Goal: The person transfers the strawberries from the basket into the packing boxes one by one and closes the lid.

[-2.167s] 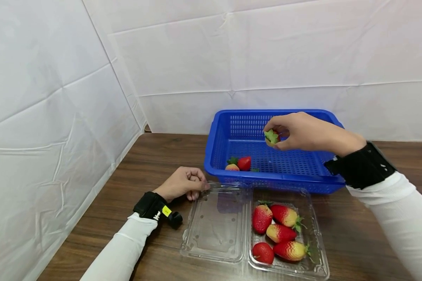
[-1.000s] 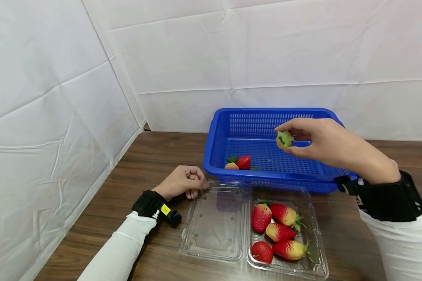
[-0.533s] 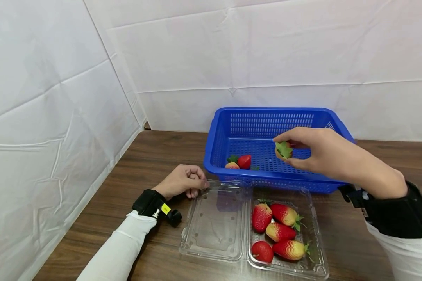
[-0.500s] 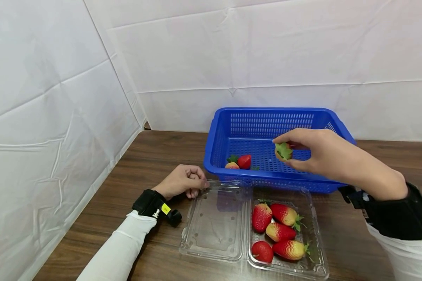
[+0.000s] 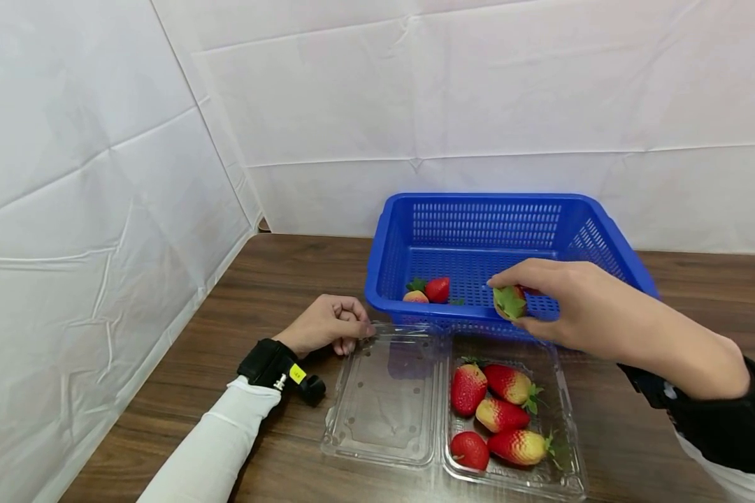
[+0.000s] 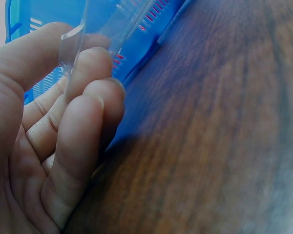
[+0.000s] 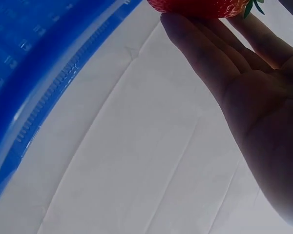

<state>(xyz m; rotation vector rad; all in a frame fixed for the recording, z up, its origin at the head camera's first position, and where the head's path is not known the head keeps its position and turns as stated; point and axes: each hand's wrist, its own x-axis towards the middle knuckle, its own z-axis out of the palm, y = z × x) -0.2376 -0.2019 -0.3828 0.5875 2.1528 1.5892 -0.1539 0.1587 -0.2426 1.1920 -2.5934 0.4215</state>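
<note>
My right hand [image 5: 575, 300] pinches a strawberry [image 5: 510, 302] between thumb and fingers, its green cap facing the head camera. It hangs over the near rim of the blue basket [image 5: 478, 211], behind the clear plastic clamshell box [image 5: 386, 419]. In the right wrist view the red flank of that strawberry [image 7: 200, 7] shows at the top edge. My left hand [image 5: 327, 325] pinches the far left corner of the clamshell's lid; the left wrist view shows the clear lid edge [image 6: 73, 46] between thumb and fingers. Several red and yellow strawberries [image 5: 502, 416] lie in the clamshell's right half.
A few more strawberries [image 5: 437, 290] lie in the basket's near left corner. The clamshell lies unfolded against the basket's front on a brown wooden table [image 5: 289, 272]. White sheeting [image 5: 327, 126] rises behind and at the left.
My right hand has brought the strawberry from over the basket's inside toward me, lower and slightly right, to the near rim. The left hand stays at the lid corner.
</note>
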